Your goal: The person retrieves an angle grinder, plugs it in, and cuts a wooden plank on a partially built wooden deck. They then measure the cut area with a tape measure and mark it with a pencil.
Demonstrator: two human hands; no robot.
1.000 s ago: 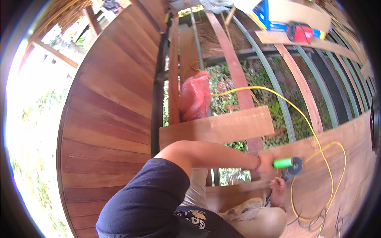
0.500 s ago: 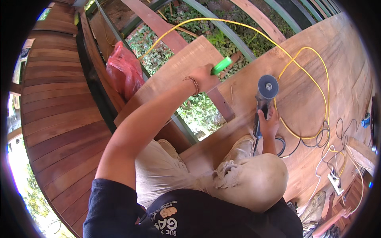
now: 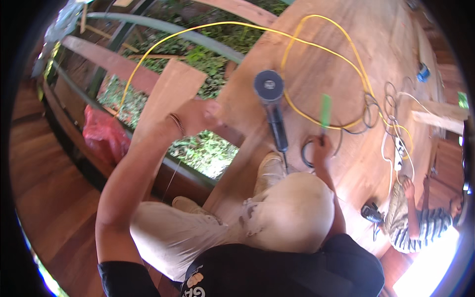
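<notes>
My right hand [image 3: 321,150] is closed on a slim green, stick-like tool [image 3: 325,111] that points away from me; its exact kind is blurred. Left of that hand, an angle grinder [image 3: 275,121] lies on the wide wooden plank [image 3: 247,138], its round disc at the far end. My left hand [image 3: 198,116], with a beaded bracelet at the wrist, is over the right edge of a shorter wooden board [image 3: 173,81]. Its fingers are smeared by motion, so I cannot see whether they grip the board.
A yellow cord [image 3: 237,23] loops across the planks toward dark cables and a white power strip [image 3: 399,154]. Gaps between beams show plants [image 3: 208,153] below. A red plastic bag [image 3: 103,131] lies at left. Another person [image 3: 420,222] sits at lower right near a black power tool [image 3: 371,214].
The green tool has passed from my left hand to my right. My right hand has let go of the grinder, which now lies on the plank. The view has turned rightward.
</notes>
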